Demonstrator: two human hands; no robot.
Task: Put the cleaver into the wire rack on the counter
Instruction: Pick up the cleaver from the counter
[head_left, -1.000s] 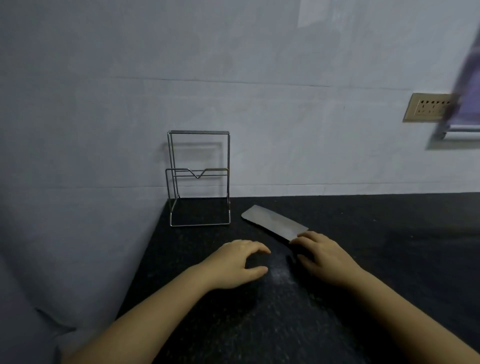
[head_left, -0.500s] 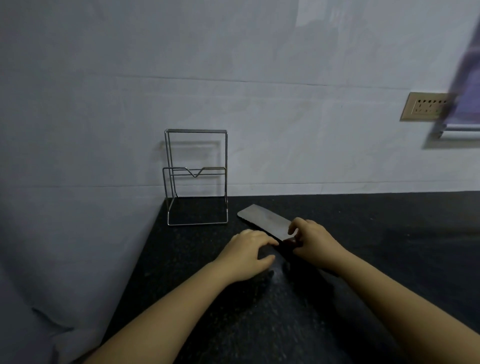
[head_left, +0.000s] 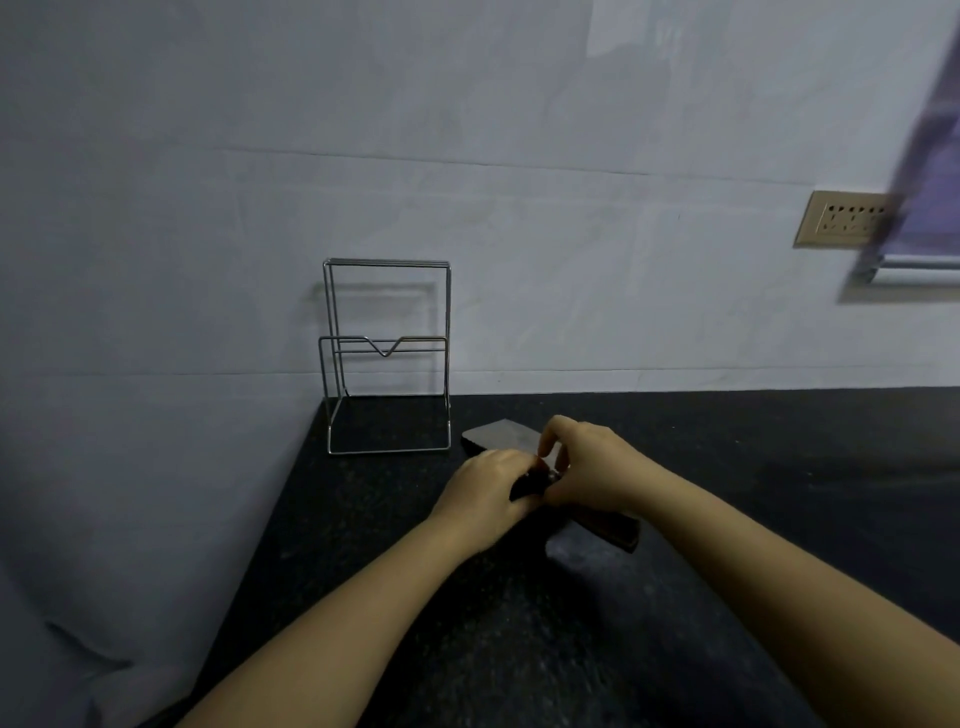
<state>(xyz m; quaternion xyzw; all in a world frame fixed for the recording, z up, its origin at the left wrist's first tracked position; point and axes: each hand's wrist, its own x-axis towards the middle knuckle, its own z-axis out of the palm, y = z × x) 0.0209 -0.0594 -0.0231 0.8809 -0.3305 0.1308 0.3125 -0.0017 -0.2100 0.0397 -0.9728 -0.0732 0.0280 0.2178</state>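
Cleaver (head_left: 501, 435), frame centre, on tabletop (head_left: 779, 467): likely heavy, rigid, sharp. Both hands' fingers clamped where blade meets dark handle (head_left: 608, 530); handle judged safest hold

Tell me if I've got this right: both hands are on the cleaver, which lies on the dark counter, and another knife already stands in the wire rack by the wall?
Not quite. The head view shows the wire rack empty, with no knife in it. The rest holds: the left hand and right hand are both on the cleaver, which lies on the dark counter.
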